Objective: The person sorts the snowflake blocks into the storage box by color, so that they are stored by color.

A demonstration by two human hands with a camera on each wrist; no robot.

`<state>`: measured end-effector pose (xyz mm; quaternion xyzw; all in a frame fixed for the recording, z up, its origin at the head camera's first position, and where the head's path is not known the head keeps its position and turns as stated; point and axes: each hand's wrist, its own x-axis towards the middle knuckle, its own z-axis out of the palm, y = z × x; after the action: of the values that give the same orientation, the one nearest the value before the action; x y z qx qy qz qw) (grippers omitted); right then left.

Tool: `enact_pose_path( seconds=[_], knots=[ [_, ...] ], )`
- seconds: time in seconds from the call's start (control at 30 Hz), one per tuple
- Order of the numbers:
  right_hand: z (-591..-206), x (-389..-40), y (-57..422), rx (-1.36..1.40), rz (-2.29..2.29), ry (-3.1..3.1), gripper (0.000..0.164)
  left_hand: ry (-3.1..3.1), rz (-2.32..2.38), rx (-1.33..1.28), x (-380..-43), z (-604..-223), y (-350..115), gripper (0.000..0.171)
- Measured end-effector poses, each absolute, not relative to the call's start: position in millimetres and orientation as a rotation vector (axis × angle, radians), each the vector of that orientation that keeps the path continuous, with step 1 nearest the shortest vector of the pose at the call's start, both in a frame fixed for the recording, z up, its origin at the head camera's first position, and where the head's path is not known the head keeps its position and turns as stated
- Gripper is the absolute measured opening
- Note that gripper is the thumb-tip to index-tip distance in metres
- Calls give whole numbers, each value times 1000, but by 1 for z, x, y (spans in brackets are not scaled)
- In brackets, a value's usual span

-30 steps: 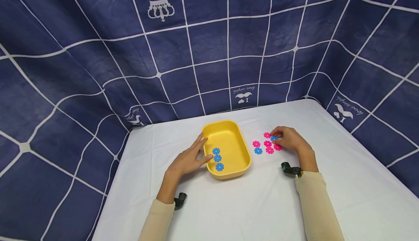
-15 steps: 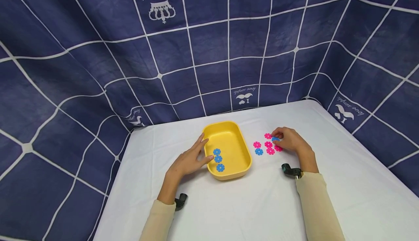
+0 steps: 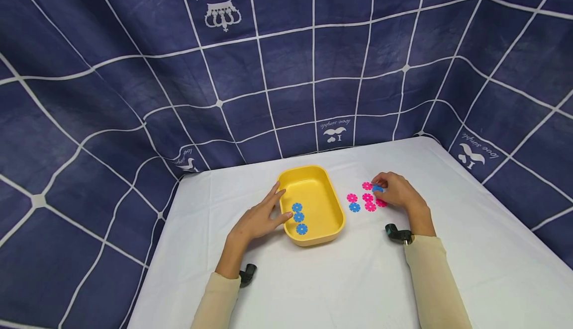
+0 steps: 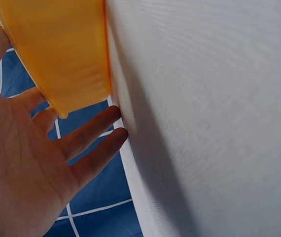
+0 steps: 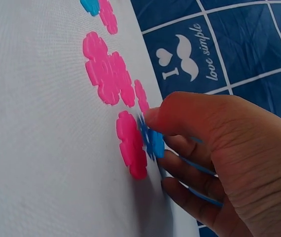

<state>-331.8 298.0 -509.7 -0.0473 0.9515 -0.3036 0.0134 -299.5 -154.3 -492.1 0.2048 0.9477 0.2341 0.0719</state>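
Beside a small cluster of toy discs, my right hand [image 3: 396, 190] pinches a blue notched plastic disc [image 5: 155, 142] between thumb and fingers. The disc stands tilted in the right wrist view, right behind a pink disc [image 5: 130, 144]. My left hand [image 3: 256, 222] rests with spread fingers at the left rim of a yellow tray [image 3: 319, 197], its thumb reaching over the edge. Inside the tray, along its left side, lie three blue discs [image 3: 299, 217]. The left wrist view shows the tray's outer wall [image 4: 56, 54] and two fingertips low by the white cloth.
Several pink discs [image 3: 368, 197] and one more blue disc [image 3: 354, 207] lie between the tray and my right hand. A white cloth [image 3: 331, 284] covers the table. Dark blue curtain [image 3: 286, 100] with white lines rises behind and at both sides.
Both hands keep nearly the same place. The blue disc in my right hand is tipped up slightly more than before. The whole head view has shifted a little.
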Motion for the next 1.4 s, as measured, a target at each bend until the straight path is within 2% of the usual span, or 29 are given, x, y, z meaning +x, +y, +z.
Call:
enact_pose_path(
  seconds=[0.5,0.9,1.4],
  knots=[
    [-500,-328,298,-160,-974,3024,39,2841,705,619,-300,-490,-154,92],
    [-475,-323,294,-115,-980,3051,39,2834,714,611,-299,-489,-154,92],
    [-448,-312,288,-189,-997,3205,38,2837,720,607,-298,-489,-154,92]
  ],
)
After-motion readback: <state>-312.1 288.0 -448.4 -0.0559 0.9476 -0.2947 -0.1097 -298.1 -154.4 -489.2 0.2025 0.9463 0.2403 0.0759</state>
